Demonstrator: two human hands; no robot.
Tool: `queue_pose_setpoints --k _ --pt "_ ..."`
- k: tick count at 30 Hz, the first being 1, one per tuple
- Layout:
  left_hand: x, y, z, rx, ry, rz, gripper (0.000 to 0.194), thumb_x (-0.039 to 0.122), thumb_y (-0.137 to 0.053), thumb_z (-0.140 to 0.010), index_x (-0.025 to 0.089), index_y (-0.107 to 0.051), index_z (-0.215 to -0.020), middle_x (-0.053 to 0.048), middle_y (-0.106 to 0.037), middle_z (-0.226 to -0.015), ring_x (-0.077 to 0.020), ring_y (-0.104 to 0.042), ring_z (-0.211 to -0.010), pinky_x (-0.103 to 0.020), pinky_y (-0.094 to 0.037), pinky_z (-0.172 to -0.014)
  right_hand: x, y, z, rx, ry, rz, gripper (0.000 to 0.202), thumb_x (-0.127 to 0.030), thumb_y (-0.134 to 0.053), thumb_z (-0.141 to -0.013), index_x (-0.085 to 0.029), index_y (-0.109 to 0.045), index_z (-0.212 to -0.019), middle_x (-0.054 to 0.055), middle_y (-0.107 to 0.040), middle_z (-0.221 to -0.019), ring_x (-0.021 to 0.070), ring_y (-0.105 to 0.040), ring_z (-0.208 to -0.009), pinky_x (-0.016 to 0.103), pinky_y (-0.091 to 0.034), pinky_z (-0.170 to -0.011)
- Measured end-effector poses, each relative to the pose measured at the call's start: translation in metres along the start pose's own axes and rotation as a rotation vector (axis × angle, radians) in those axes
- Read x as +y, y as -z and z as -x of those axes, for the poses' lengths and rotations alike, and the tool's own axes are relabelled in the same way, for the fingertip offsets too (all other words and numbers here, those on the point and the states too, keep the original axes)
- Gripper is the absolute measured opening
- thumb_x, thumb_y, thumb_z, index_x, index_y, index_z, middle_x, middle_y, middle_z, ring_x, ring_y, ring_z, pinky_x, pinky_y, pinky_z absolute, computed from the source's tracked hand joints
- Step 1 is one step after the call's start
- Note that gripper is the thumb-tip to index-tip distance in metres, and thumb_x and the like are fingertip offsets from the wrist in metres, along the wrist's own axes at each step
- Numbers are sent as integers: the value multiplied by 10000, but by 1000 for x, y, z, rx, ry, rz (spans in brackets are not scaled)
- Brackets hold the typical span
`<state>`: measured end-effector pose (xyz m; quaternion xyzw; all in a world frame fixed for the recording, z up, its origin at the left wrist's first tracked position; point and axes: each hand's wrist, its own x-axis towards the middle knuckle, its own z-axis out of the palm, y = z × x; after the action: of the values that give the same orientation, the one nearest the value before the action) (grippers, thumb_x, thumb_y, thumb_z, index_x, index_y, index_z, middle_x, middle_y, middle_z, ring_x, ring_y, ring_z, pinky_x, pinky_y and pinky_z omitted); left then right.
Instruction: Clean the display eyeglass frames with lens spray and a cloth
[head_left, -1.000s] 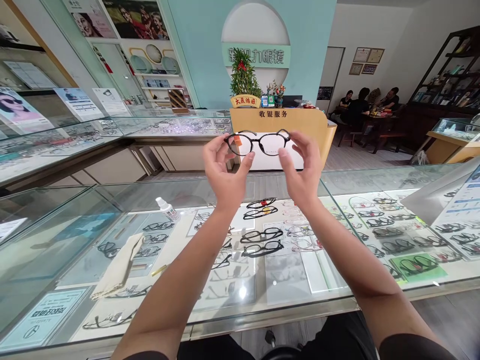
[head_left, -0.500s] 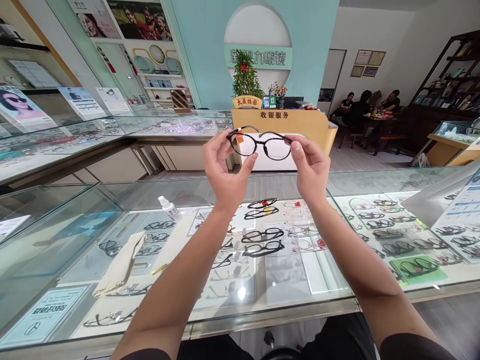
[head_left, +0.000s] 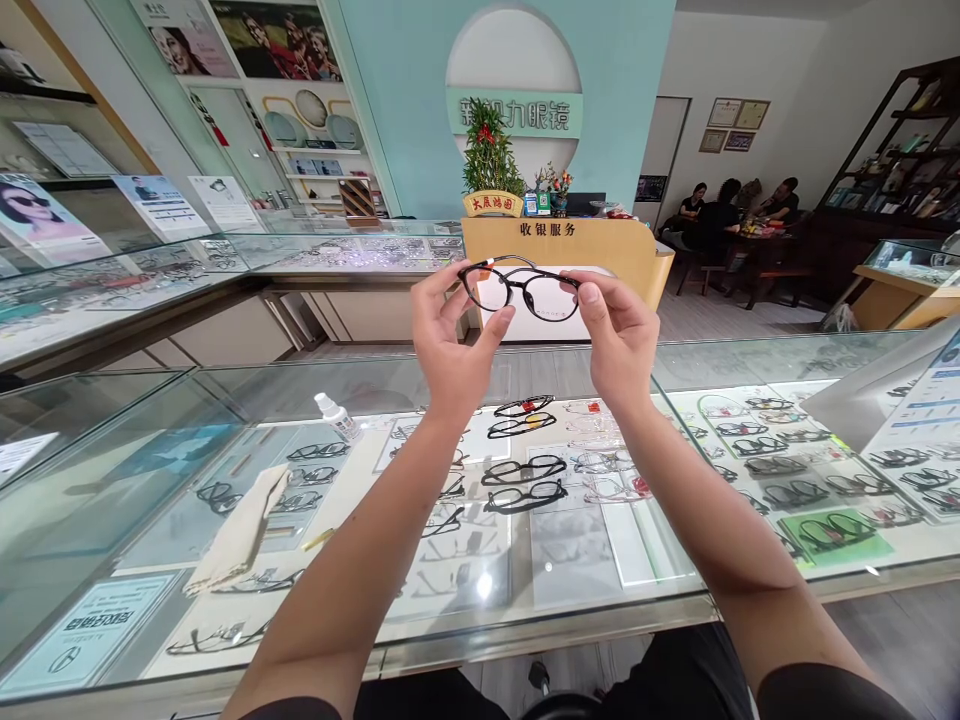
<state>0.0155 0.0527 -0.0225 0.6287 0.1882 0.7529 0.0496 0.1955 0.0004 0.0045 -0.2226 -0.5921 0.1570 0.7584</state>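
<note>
Black round-framed eyeglasses (head_left: 517, 284) are held up in the air above the glass counter, lenses facing me and temples pointing away. My left hand (head_left: 457, 340) pinches their left end, its thumb near the lower rim of the left lens. The right end is gripped by my right hand (head_left: 619, 335), with the thumb on the front near the hinge. Below the hands, several dark glasses (head_left: 525, 470) rest in rows at the display case.
The glass display case (head_left: 555, 630) spans the foreground. On its left are a white spray bottle (head_left: 337, 415), a cream cloth (head_left: 240, 530) and a blue card (head_left: 90, 625). Behind stands a wooden cash desk (head_left: 637, 240). People sit at a table (head_left: 757, 245) at the far right.
The eyeglasses have tilted slightly, their left end a little lower and their temples closer together in view. My right hand has shifted slightly left; both hands keep their hold.
</note>
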Motion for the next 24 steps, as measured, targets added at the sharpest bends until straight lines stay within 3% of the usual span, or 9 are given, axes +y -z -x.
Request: queue_pose_setpoints --k 9,12,19,24 --pt "2 0 0 -44 61 -82 735 770 -777 -928 335 -523 -1464 -136 -651 -1501 -320 -696 -1422 -521 -570 -1208 -4 -1 1 -65 -149 -13 454 -709 -724 -1007 -292 -845 -1143 71 -860 -1209 280 -838 -1168 494 -665 -1088" --pt "0 2 -1 -59 49 -112 704 765 -734 -964 342 -501 -1477 -134 -652 -1508 -302 -695 -1417 -486 -588 -1167 -4 -1 1 -94 -159 -17 454 -699 -714 -1018 -285 -847 -1148 67 -870 -1143 267 -838 -1121 489 -674 -1065" --pt "-10 15 -10 -87 -23 -120 754 764 -786 -912 341 -517 -1476 -128 -631 -1475 -315 -708 -1353 -526 -584 -1165 -1 13 -8 -176 -237 -1 291 -552 -727 -1032 -289 -850 -1055 32 -874 -1124 239 -811 -1133 469 -640 -1094" --pt "6 24 -18 -224 -119 -226 683 590 -931 -824 338 -643 -1389 -122 -684 -1401 -360 -677 -1365 -611 -564 -1192 -10 22 -14 -285 -68 204 134 -358 -779 -997 -295 -831 -1102 34 -847 -1194 224 -762 -1189 445 -586 -1117"
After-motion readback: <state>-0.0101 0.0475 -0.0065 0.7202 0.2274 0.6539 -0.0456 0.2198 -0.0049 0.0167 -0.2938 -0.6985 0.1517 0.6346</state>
